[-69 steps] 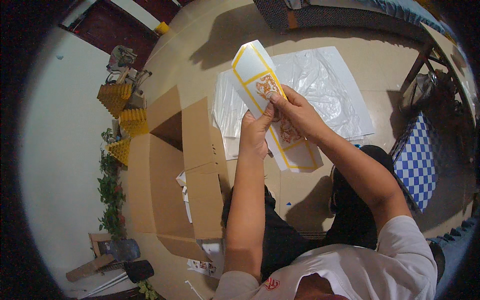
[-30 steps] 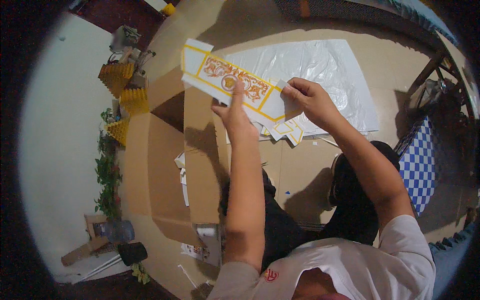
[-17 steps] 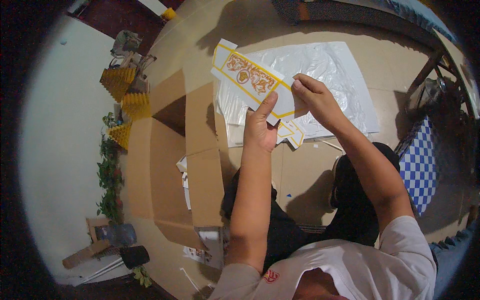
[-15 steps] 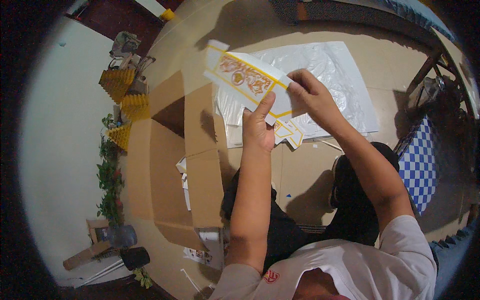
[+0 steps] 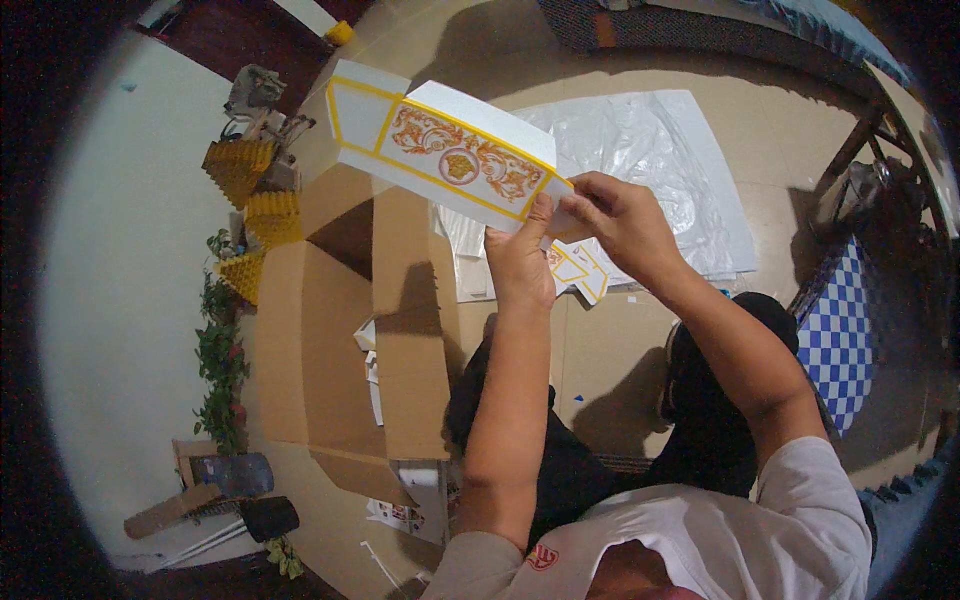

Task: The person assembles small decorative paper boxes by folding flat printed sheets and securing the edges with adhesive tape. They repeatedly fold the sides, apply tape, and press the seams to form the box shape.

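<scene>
We see a smooth white card of stiff paper, a dull brown cardboard box, shiny, crinkly plastic sheeting and a soft cloth shirt.

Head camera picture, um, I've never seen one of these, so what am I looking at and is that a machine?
No machine here: a person is working bare-handed. The single view comes from a wide fisheye camera worn on the head, looking down, so straight edges bend near the rim. Left in the picture is the person's left.

The left hand and right hand both hold the right end of a white card piece with yellow lines and orange ornament.

On the floor ahead lie crinkled clear plastic and a smaller yellow-lined piece. An open cardboard box stands to the left; something blue-and-white checkered is to the right.
</scene>
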The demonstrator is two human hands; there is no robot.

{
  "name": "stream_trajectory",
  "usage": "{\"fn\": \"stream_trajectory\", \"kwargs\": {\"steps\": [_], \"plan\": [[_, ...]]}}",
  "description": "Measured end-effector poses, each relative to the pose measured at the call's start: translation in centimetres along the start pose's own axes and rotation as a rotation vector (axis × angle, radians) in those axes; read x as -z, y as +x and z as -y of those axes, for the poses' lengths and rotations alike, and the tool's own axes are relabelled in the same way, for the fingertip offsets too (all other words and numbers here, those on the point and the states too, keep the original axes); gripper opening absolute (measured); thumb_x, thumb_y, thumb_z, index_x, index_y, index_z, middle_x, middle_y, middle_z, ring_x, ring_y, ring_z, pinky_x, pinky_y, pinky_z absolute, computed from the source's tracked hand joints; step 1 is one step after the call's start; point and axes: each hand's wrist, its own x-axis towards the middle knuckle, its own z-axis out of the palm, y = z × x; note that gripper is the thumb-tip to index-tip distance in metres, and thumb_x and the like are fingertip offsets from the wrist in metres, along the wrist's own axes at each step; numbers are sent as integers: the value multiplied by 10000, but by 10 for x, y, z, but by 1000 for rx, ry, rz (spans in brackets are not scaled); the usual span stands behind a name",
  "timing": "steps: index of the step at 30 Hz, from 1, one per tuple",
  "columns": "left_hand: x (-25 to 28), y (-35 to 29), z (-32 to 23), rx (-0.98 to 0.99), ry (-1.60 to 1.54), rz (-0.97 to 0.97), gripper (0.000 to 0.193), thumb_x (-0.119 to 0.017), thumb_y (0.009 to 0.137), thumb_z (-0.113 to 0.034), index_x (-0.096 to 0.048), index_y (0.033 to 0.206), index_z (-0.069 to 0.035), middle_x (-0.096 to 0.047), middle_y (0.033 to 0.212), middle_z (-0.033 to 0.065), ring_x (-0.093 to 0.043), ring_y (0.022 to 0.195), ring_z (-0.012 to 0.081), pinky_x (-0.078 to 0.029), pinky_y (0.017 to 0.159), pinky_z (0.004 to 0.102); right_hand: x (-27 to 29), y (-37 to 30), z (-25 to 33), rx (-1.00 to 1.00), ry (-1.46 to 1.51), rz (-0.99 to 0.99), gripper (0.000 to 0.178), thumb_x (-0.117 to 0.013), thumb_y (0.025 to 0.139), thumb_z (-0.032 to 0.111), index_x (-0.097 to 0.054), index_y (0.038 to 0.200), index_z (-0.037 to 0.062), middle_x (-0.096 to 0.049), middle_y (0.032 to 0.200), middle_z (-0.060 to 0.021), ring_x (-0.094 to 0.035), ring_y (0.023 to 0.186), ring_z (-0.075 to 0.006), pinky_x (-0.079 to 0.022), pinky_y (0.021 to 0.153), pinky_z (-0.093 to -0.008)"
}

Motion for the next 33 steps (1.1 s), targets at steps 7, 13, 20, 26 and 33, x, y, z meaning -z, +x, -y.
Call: {"fn": "stream_trajectory", "kwargs": {"steps": [7,13,20,26,33], "plan": [[13,16,-30,-13,-163,-70,515,-726,831,-111,-484,1271,8,-584,1193,100,-558,1101,223,-461,949,379,25,13,3,-216,-57,353,225,-667,888,191,-679,950,-24,-660,764,-56,-555,709,-92,-477,672,-274],[38,26,-44,20,-42,-123,454,-715,829,-84,-521,1229,8,-607,1162,93,-612,1005,206,-503,885,367,45,12,7,-274,-239,631,294,-634,901,265,-688,897,-24,-664,738,-94,-577,672,-152,-475,669,-302],[2,-5,-18,262,168,146,384,-702,840,-78,-547,1184,-6,-639,1112,102,-630,975,180,-497,863,301,32,35,-8,-98,299,-71,240,-562,956,281,-635,989,55,-579,773,22,-486,714,-68,-392,654,-215],[-9,-5,-12,168,185,121,412,-701,866,-153,-537,1215,-6,-628,1125,95,-619,985,181,-486,879,321,29,26,-13,-184,371,113,224,-549,965,274,-612,894,71,-529,754,57,-426,694,-43,-347,633,-205],[-6,-4,-18,273,118,121,502,-729,849,-233,-511,1250,-24,-612,1161,90,-601,1048,211,-486,904,380,20,21,-16,-272,686,216,248,-537,976,287,-600,1010,50,-568,878,23,-511,821,-75,-423,795,-240]]}}
